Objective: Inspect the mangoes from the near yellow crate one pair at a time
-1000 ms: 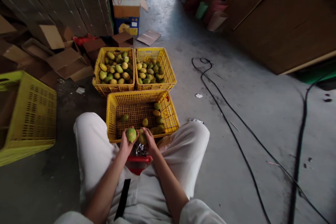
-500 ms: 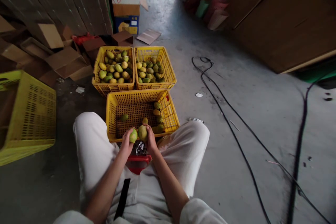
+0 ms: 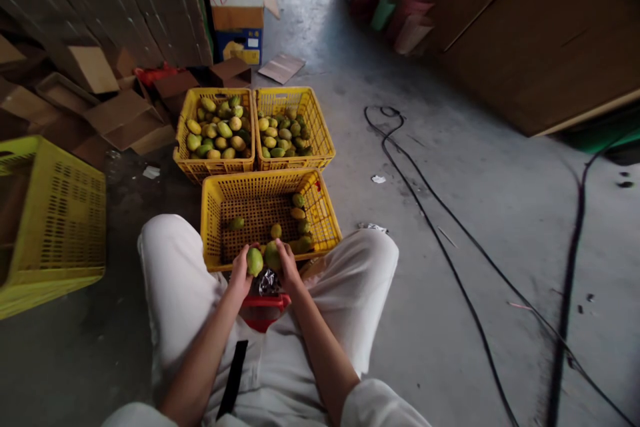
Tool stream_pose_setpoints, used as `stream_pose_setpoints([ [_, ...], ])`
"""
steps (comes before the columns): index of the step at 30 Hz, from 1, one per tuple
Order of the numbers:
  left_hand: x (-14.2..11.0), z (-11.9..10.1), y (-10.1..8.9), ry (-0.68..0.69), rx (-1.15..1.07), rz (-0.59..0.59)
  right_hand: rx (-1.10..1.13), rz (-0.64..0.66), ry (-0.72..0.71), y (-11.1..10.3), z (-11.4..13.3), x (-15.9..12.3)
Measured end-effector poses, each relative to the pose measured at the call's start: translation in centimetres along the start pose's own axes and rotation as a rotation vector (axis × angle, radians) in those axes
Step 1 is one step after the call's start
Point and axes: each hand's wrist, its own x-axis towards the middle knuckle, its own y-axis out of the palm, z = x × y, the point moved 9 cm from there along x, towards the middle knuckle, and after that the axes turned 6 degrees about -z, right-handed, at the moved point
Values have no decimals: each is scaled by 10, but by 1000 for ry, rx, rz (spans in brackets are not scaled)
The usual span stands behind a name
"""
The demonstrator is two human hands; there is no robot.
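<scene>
Both bare forearms run from 6 o'clock up toward frame centre, converging between the knees. Left hand point(image 3: 242, 272) at 11 o'clock of the wrist, fingers curled closed around a fruit, palm facing right. Right hand point(image 3: 288, 268) just beside it at 3 o'clock, fingers likewise wrapped around a second fruit. Hands nearly touching, knuckles up.

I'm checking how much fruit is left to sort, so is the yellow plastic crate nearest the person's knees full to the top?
No, the nearest yellow plastic crate holds only a few green-yellow fruits, with its mesh bottom mostly bare.
</scene>
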Motion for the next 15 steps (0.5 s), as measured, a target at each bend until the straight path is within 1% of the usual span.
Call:
stream_pose_setpoints([
  [4, -5, -6, -2, 18, 10, 32, -42, -22, -101, -2, 6, -1],
  [7, -10, -4, -3, 52, 54, 30, -48, -13, -183, -2, 12, 0],
  [11, -14, -8, -4, 185, 100, -11, -122, 31, -259, 1, 15, -2],
  [13, -14, -12, -2, 252, 129, -4, -154, 35, -281, 2, 15, -2],
  [15, -12, -12, 1, 286, 142, 13, -177, 10, -287, 1, 15, 0],
])
